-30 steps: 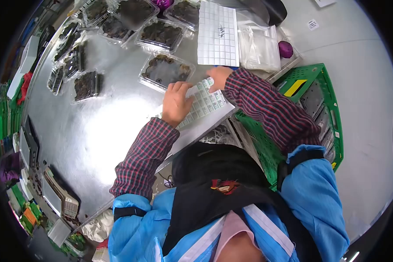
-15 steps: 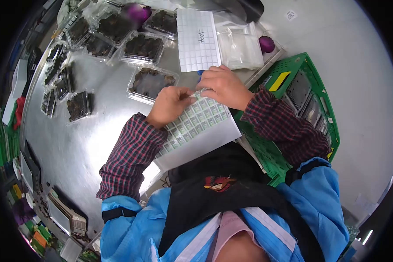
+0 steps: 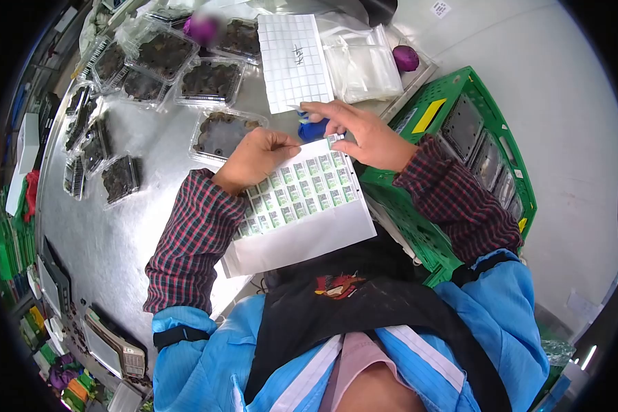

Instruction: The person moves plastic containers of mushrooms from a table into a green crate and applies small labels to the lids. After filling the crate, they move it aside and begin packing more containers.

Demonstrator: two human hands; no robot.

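A sheet of small green-and-white labels (image 3: 296, 189) is held tilted over the table's near edge, its lower strip bare white. My left hand (image 3: 255, 159) grips its upper left edge between thumb and fingers. At the upper right corner, my right hand (image 3: 367, 134) has thumb and fingers pinched close around one small label (image 3: 334, 139), which sticks up from the sheet. Just beyond the sheet lies a lidded clear plastic box of dark, mushroom-like pieces (image 3: 221, 134). A blue object (image 3: 312, 129) shows partly behind my right fingers.
More clear boxes (image 3: 209, 81) of the dark pieces stand at the back and left of the metal table (image 3: 82, 226). A gridded white sheet with handwriting (image 3: 295, 62) lies beside plastic bags (image 3: 364, 69). On the right is a green crate (image 3: 484, 89) holding boxes; a scale (image 3: 110, 343) sits lower left.
My right hand has shifted right, away from my left, and a label at the corner now stands up. The sheet lies flatter to view, exposing more of its upper white backing.
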